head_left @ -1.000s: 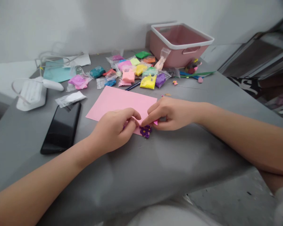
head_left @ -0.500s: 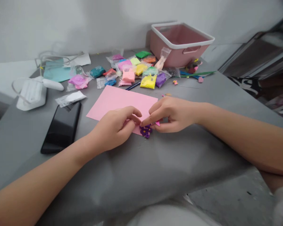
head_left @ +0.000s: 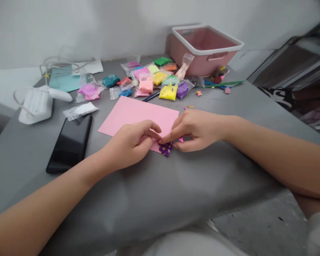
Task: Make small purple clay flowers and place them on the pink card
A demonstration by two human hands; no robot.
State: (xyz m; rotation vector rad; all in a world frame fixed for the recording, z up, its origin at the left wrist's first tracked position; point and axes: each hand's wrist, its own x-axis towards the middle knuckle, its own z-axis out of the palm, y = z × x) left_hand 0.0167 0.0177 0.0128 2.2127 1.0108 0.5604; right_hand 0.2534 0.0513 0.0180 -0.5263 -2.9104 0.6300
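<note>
A pink sheet of paper (head_left: 138, 112) lies on the grey table, with small purple flowers (head_left: 165, 148) with yellow centres at its near right corner. My left hand (head_left: 134, 144) rests over the sheet's near edge, fingers curled but apart, nothing visible in them. The index fingertip of my right hand (head_left: 193, 129) touches the upper left of the flowers, close to my left fingertips. Its thumb is spread away to the right of the flowers. A small bright pink piece (head_left: 181, 139) shows under my right hand, partly hidden.
Bags of coloured clay (head_left: 145, 85) spread behind the sheet. A pink basket (head_left: 202, 53) stands at the back right. On the left are a black phone (head_left: 69, 144), a white power strip (head_left: 36, 105) and a small clear bag (head_left: 80, 110).
My right thumb has drawn slightly down and away from the index finger, leaving more of the fingers' gap visible. My left hand has hardly moved.
</note>
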